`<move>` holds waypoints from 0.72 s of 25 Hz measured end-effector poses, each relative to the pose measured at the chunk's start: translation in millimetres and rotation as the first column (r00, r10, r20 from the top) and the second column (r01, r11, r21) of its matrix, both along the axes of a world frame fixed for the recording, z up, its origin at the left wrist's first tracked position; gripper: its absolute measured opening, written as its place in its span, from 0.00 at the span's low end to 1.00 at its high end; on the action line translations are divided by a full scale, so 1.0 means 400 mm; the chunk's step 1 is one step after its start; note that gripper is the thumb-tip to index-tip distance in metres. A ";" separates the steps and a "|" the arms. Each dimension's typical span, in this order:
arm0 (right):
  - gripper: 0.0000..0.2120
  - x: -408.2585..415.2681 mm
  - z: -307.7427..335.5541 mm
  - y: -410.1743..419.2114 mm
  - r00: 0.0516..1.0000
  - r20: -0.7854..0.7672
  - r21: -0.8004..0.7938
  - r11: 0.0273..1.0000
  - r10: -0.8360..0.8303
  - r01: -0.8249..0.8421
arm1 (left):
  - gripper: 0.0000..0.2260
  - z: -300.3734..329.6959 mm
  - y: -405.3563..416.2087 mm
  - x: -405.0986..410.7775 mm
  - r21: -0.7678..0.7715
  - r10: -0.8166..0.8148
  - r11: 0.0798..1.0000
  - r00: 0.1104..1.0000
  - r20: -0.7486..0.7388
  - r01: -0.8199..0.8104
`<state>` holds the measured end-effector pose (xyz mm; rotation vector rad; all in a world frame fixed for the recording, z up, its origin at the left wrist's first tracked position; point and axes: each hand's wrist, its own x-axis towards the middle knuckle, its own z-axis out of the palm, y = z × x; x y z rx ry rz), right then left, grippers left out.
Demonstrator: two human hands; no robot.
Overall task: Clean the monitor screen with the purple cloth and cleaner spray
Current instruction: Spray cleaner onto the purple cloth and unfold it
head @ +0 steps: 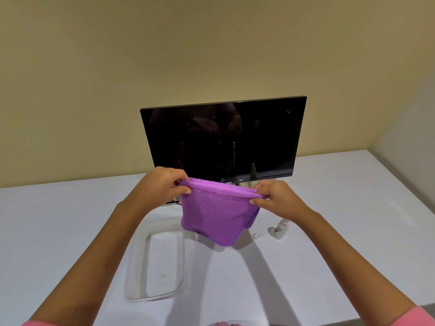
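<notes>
Head view, purple cloth [216, 212] pinched between fingers [182, 190]

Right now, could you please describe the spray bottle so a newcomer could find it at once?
Start at the black monitor on the white table. Below its right corner, just under the right hand, a small white spray bottle lies on its side. Unlike the tiny clear cap beside it, it is opaque and elongated.
</notes>
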<state>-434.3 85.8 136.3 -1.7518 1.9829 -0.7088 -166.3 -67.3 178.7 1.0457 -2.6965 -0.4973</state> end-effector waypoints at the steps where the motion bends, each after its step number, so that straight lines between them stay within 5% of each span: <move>1: 0.10 -0.004 0.005 -0.002 0.999 -0.031 -0.008 1.000 -0.009 0.009 | 0.10 -0.003 -0.002 0.000 -0.009 0.004 1.000 1.000 0.010 -0.004; 6: 0.08 -0.009 0.026 -0.010 0.990 -0.022 -0.094 0.986 -0.141 0.138 | 0.06 -0.024 0.007 -0.004 0.123 0.023 0.992 0.975 -0.220 0.004; 9: 0.09 -0.020 0.037 -0.009 0.946 0.279 -0.073 0.978 -0.168 0.195 | 0.09 -0.031 0.025 -0.017 0.434 0.151 0.900 0.912 -0.382 0.033; 11: 0.09 -0.025 0.038 -0.006 0.827 0.542 -0.035 0.979 -0.148 0.198 | 0.09 -0.042 0.039 -0.030 0.547 0.223 0.835 0.872 -0.435 0.060; 15: 0.08 -0.020 -0.002 -0.006 0.606 0.764 0.051 0.958 -0.220 0.283 | 0.25 -0.088 0.058 -0.048 0.824 0.435 0.548 0.792 -0.427 0.143; 18: 0.06 -0.011 -0.066 -0.001 0.521 0.795 0.121 0.924 -0.310 0.364 | 0.18 -0.125 0.087 -0.067 0.928 0.531 0.307 0.772 -0.350 0.210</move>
